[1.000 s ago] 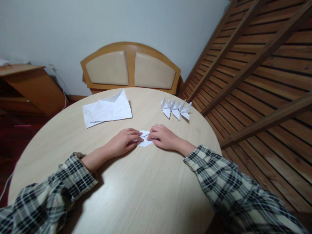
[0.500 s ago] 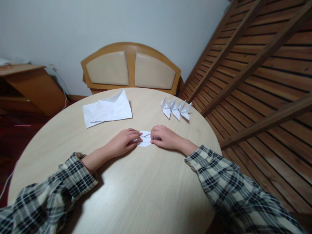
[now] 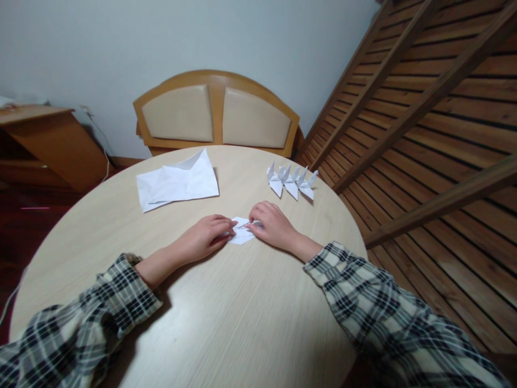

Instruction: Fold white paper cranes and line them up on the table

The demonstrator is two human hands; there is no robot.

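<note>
Folded paper (image 3: 241,237) is flat on the round table (image 3: 226,318), between the two hands, roughly centred in front of the person. Small, white, crease lines visible on the top face.

Left hand (image 3: 207,235): fingers and thumb on the paper's left end, covering it. Can't tell if that's a pinch or just pressing down.

Right hand (image 3: 272,223): thumb and forefinger closed on a flap at the paper's upper right, other fingers curled. Fingertips of both hands near each other, not touching.

Elsewhere on the table: big creased white sheet (image 3: 177,182) at far left, one corner sticking up. Folded paper birds (image 3: 291,184), looks like three in a tight row, at far right. Neither hand touches those.

Behind the table: arched wooden backrest (image 3: 218,116), two cream pads. Slatted wood panel (image 3: 440,140) on the right.
</note>
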